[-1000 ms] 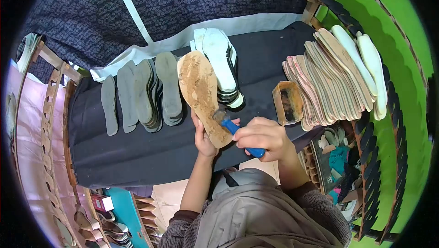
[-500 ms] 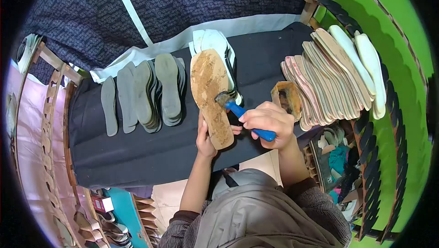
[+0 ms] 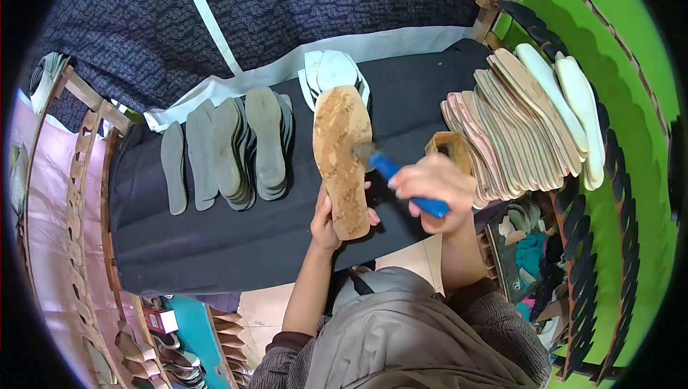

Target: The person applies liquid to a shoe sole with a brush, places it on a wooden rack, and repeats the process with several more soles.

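Note:
A tan insole [image 3: 344, 167], its face smeared with brown patches of what looks like glue, is gripped near its narrow end by my left hand [image 3: 326, 218]. The thumb lies along one edge and fingertips show at the other. My right hand [image 3: 438, 190], blurred by motion, is closed around the handle of a blue brush [image 3: 385, 167]. The brush's dark head is at the insole's right side; blur hides whether it touches. Just behind my right hand stands a small yellowish container [image 3: 450, 146], its inside stained dark. White insoles [image 3: 331, 68] lie beyond the tan one.
Stacks of grey insoles [image 3: 266, 138] line the left of the black-covered table [image 3: 215, 245]. A long fanned row of beige insoles [image 3: 512, 131] fills the right side. Wooden racks [image 3: 79, 174] flank the table, and a dark patterned curtain [image 3: 322, 2] hangs behind.
The insole has shifted slightly right and turned more upright in my left hand. My right hand has moved right with the brush, whose head is now at the insole's right edge.

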### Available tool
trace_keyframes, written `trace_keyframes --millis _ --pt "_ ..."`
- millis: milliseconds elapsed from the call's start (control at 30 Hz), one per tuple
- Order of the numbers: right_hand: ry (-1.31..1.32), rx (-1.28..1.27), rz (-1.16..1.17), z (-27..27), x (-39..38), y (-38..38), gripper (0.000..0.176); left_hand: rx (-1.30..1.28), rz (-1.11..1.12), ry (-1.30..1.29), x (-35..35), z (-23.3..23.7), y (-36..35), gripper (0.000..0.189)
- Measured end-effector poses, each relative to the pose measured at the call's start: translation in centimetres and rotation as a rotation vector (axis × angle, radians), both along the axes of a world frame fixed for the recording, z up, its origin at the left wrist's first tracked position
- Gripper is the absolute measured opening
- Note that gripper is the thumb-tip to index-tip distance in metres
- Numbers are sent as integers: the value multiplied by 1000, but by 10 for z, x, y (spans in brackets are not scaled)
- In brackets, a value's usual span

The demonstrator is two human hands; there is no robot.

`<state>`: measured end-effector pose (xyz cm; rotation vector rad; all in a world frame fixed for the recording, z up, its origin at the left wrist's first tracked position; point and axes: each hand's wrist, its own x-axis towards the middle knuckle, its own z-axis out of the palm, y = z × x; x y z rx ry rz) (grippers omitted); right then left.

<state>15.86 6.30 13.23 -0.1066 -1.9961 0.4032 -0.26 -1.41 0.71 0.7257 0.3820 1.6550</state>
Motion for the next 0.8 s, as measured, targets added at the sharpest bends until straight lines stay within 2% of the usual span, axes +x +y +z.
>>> trace_keyframes --millis 67,133,167,267,333,400,467,567,600,700,800 --pt "-66 -61 183 6 3 -3 10 -32 64 46 -2 0 -1 57" --pt "-70 -150 181 13 7 -5 10 -13 42 28 -2 1 -1 58" --pt "-12 -113 104 12 6 -3 9 6 -20 -65 -2 -5 -1 58" --pt "126 34 -123 8 -1 11 9 15 -53 -65 -2 -5 -2 59" --pt "82 12 -114 10 0 11 8 9 -60 -34 -2 -3 -2 60" --pt "-70 -58 21 18 5 2 8 3 -62 -5 -3 -2 -1 61" --pt "-56 -53 72 19 2 2 8 -12 -52 -74 -2 -3 -2 63" --pt "55 126 -161 18 -4 18 12 -28 -72 -32 -2 -2 -3 64" --pt "56 128 -162 20 -3 16 12 -26 -74 -31 -2 -2 -3 64" --pt "-43 -24 98 23 -1 5 14 -21 -51 10 -3 -1 -1 63" --pt "-4 -51 44 21 -2 1 12 -12 -36 -25 -3 -2 -2 63"
